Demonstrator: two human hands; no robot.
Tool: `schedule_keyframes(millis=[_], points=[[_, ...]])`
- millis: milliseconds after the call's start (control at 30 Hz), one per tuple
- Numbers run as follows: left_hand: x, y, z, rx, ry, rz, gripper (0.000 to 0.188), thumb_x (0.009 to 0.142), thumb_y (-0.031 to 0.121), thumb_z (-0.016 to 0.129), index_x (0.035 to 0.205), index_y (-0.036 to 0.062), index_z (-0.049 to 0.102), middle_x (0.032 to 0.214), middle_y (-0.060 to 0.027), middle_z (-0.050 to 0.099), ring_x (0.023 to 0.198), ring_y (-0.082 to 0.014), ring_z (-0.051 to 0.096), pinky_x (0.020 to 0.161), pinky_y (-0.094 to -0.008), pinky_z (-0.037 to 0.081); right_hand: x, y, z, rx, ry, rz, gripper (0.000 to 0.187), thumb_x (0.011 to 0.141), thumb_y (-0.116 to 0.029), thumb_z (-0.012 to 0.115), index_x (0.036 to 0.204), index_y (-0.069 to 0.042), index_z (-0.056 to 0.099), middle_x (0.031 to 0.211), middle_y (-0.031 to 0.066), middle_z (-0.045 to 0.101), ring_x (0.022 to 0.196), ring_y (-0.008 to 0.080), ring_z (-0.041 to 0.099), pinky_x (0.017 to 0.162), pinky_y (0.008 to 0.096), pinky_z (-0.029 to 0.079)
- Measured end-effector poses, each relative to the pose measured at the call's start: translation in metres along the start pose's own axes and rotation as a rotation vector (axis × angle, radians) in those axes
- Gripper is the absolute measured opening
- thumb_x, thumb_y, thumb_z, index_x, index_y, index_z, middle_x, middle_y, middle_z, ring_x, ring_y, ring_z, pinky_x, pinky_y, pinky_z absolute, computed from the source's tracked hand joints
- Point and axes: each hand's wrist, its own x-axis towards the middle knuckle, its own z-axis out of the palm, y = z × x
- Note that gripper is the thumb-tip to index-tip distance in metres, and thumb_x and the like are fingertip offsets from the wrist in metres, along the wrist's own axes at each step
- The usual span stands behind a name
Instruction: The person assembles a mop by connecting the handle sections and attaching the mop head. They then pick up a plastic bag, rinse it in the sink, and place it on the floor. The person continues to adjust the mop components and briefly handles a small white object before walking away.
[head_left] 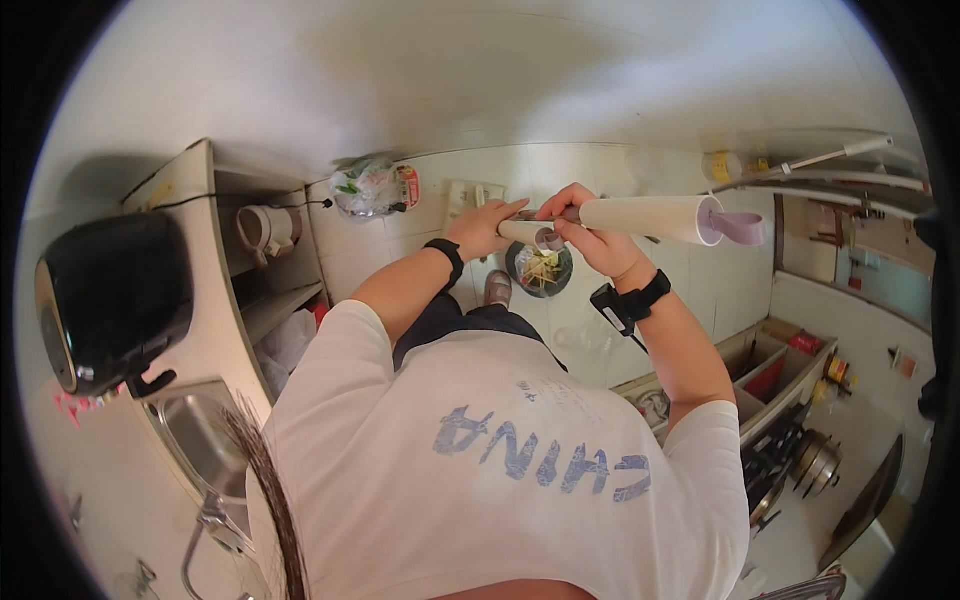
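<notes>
A long cream handle (650, 218) with a lilac hanging loop (738, 228) at its end points to the right; what it belongs to is not plain. My right hand (590, 235) is closed around its inner end. A second, shorter cream tube (522, 232) with a lilac-grey end lies just below, and my left hand (485, 228) is closed at its left end. The fingertips of both hands nearly meet. Beneath them on the floor stands a round dark bin (540, 270) with vegetable scraps in a clear bag. A flat whitish object (462, 198) lies past my left hand.
A clear bag of greens (365, 190) sits by the wall. On the left are a counter with a black air fryer (120, 300), a sink (205, 430) and shelves holding a cream jug (268, 230). Open drawers (770, 370) and pots (815, 465) are at the right.
</notes>
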Motion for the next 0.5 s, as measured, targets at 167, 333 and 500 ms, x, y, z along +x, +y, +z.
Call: schedule_keyframes(millis=[167,333,500], points=[[0.031,0.004,-0.013,-0.026,-0.142,0.124,0.052,0.072,0.01,0.069,0.122,0.0195,0.057,0.115,-0.0074,0.057,0.108,-0.0308,0.056,0.09,-0.0392,0.047,-0.008,0.008,-0.002,-0.022,0.044,-0.032,0.013,0.095,-0.004,0.048,0.107,-0.002,0.05,0.111,0.0088,0.061,0.095,0.0134,0.058,0.081,0.0284,0.047],[0.061,0.015,-0.02,0.082,-0.253,0.162,0.05,0.07,0.009,0.069,0.118,0.0182,0.058,0.116,-0.0068,0.056,0.11,-0.0307,0.056,0.09,-0.0393,0.047,-0.021,0.009,-0.007,0.135,0.278,0.03,0.015,0.098,-0.01,0.049,0.111,-0.003,0.049,0.118,0.011,0.06,0.1,0.0162,0.059,0.087,0.0313,0.048],[0.101,0.033,-0.03,0.24,-0.255,0.121,0.047,0.071,0.013,0.072,0.115,0.0143,0.058,0.116,-0.0087,0.057,0.108,-0.0308,0.057,0.088,-0.041,0.048,-0.034,0.011,-0.021,0.094,0.51,-0.023,0.037,0.099,-0.015,0.052,0.132,-0.003,0.042,0.132,0.0126,0.051,0.11,0.0211,0.059,0.092,0.0331,0.048]])
